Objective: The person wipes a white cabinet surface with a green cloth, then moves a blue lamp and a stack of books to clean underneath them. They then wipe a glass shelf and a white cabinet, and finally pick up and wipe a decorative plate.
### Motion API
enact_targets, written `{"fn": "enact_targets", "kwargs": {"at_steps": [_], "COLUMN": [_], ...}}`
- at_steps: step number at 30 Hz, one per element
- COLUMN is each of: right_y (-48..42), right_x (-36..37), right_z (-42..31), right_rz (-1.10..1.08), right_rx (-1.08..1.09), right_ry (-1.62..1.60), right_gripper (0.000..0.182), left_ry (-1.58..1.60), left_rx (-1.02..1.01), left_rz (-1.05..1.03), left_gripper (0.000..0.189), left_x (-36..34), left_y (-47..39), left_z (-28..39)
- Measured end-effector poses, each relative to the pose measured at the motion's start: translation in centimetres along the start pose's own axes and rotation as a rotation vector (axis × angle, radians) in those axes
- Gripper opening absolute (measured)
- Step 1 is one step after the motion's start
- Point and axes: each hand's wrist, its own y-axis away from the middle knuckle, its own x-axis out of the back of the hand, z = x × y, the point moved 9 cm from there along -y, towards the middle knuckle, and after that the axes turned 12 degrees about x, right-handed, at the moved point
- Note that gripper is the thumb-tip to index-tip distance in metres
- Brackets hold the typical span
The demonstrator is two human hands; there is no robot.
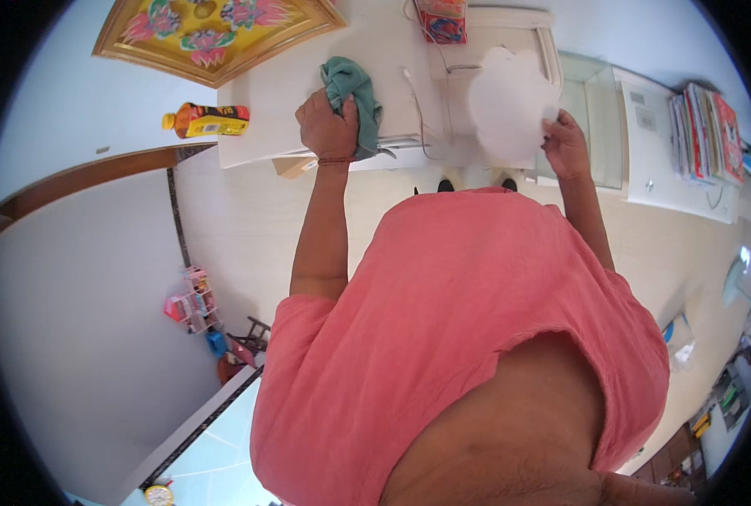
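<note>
My left hand (330,126) grips a bunched green cloth (366,104) over the front part of a white tabletop (268,82). To the right, my right hand (564,142) pinches the edge of a thin white sheet with a rounded, wavy outline (511,107) between thumb and fingers. The sheet hides part of the white furniture behind it. A drink bottle with a yellow cap (208,121) lies on its side left of my left hand. A white cable (416,104) runs down between my hands.
A gold-framed picture (217,66) stands at the back left. A red packet (445,25) is at the back. Right of my right hand are a glass-sided case (587,120) and a white cabinet (651,152) with upright books (704,133). A cardboard piece (292,167) shows below the table edge.
</note>
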Motion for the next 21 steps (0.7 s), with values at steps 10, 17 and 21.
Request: {"fn": "enact_targets", "kwargs": {"at_steps": [10, 17, 21], "right_y": [-0.8, -5.1, -5.1], "right_x": [-19.8, -24.3, -26.4], "right_z": [3.0, 9.8, 9.7], "right_rz": [-0.228, -0.25, -0.283], "right_rx": [-0.059, 0.136, 0.329], "right_ry": [0.292, 0.846, 1.121], "right_gripper": [0.029, 0.032, 0.032], "left_ry": [1.365, 0.457, 0.101], "left_rx": [0.744, 0.149, -0.218], "left_rz": [-0.002, -0.062, -0.287], "left_gripper": [0.03, 0.052, 0.048], "left_x": [3.4, 8.6, 2.3], "left_y": [-0.6, -2.1, 2.2], "left_z": [-10.6, -5.3, 0.5]}}
